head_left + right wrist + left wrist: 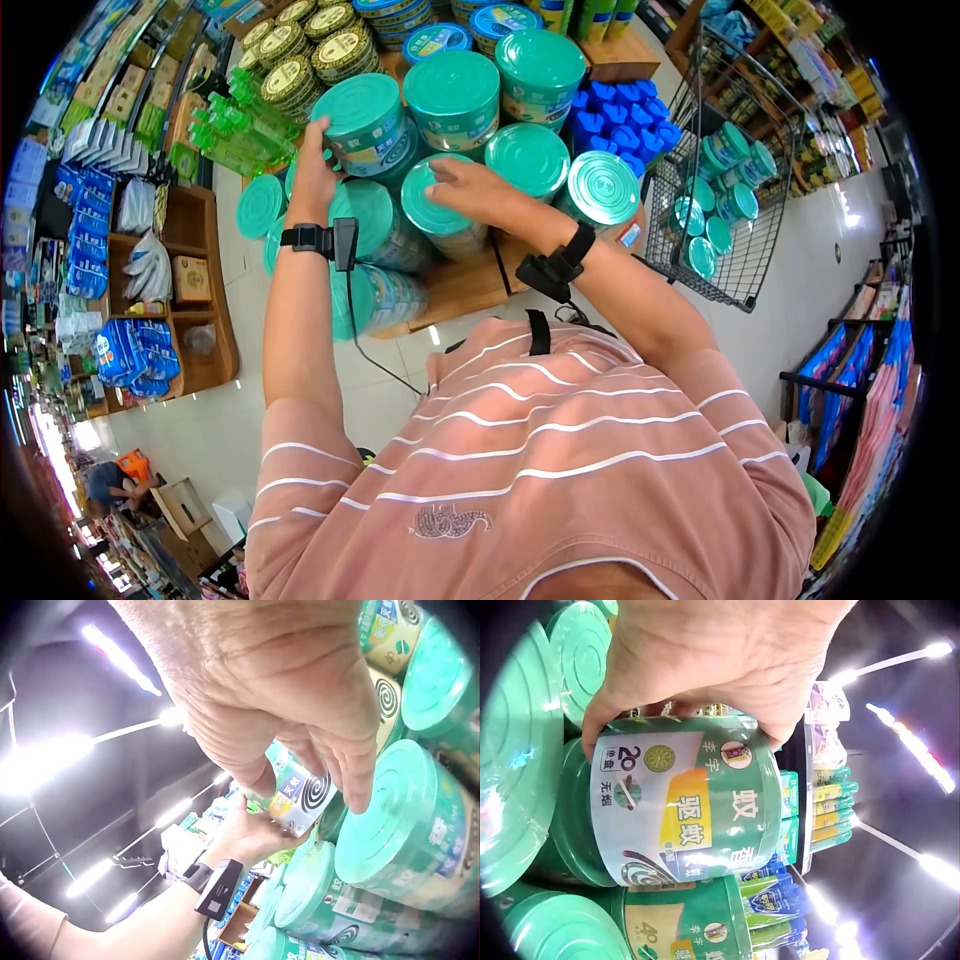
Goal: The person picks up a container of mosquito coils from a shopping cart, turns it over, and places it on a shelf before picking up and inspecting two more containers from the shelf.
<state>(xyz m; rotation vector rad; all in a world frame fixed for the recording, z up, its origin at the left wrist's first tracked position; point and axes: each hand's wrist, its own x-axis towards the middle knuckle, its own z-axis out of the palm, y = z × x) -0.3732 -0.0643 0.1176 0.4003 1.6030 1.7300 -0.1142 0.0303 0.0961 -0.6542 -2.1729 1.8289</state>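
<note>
My left hand (312, 180) grips a mosquito-coil tub (362, 110) with a green lid, at the left of the upper row on the display. In the left wrist view, thumb and fingers span the side of this tub (686, 799), whose label shows a yellow patch and a coil. My right hand (478, 192) hovers over the lid of another green tub (440, 200) in the front row, fingers loosely bent and holding nothing. The right wrist view shows the right hand (285, 697) beside a tub lid (390, 814), with the left hand (247, 836) on its tub beyond.
More green tubs (525, 160) stand around both hands, some lying on their sides at the left. Behind are round tins (345, 55), green bottles (235, 130) and blue bottles (620, 120). A wire shopping cart (745, 290) holding several tubs stands right. A wooden shelf (215, 300) is left.
</note>
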